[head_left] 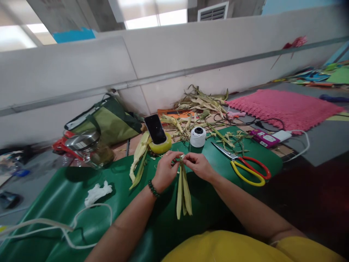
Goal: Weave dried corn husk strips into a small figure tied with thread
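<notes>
My left hand (165, 170) and my right hand (198, 165) meet over the green mat (81, 203), both pinched on the top end of a small bundle of pale corn husk strips (183, 194) that hangs toward me. A thin thread seems to run up from the bundle toward a white spool of thread (197, 137) just beyond my hands. My left wrist wears a dark green bead bracelet (153, 189).
Red-and-yellow scissors (247, 166) lie to the right. A phone (155, 128) leans on a yellow tape roll (161, 146). More husks (140, 157) lie left of it, with a heap (203, 103) at the wall. Also here: a crumpled tissue (97, 192), a white cable (54, 227), a green bag (109, 120), a pink mat (283, 107).
</notes>
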A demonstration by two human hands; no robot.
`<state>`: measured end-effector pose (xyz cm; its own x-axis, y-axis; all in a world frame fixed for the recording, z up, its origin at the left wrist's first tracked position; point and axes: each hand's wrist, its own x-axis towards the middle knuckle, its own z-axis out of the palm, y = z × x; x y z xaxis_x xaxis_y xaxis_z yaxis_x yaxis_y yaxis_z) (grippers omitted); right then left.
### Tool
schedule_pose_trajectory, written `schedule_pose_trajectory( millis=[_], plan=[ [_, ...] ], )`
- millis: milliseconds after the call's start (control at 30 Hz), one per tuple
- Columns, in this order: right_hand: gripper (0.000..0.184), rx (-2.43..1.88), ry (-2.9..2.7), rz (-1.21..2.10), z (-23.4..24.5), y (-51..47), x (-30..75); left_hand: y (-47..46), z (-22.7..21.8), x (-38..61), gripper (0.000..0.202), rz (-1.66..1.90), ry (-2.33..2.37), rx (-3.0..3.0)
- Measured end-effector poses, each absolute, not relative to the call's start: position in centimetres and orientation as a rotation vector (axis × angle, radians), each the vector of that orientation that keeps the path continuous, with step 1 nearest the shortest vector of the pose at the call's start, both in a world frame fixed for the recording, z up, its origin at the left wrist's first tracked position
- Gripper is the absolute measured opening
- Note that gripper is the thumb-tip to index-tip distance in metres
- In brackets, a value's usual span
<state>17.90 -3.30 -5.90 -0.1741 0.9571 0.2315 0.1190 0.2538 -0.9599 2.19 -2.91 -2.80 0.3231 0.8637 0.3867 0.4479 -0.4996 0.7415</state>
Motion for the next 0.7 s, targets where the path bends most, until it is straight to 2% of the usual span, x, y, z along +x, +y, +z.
schedule_pose_trajectory(
  millis=[167,300,467,700],
  plan=[
    [0.025,-1.069,-1.576,0.988,-5.9,-3.5,18.0,-2.7,-3.1,2.0,0.013,1.083,1.179,2.205],
    [0.025,-1.103,-1.550,0.975,-6.0,-3.4,18.2,-3.4,-2.3,2.2,0.021,1.080,1.216,2.156],
    [0.027,-1.088,-1.527,0.992,-5.9,-3.4,18.2,-4.0,-2.5,2.6,0.011,1.034,1.254,2.277],
    [0.025,-1.062,-1.601,0.954,-5.6,-3.7,18.1,-3.4,-3.2,2.5,0.015,1.026,1.242,2.229]
  ],
)
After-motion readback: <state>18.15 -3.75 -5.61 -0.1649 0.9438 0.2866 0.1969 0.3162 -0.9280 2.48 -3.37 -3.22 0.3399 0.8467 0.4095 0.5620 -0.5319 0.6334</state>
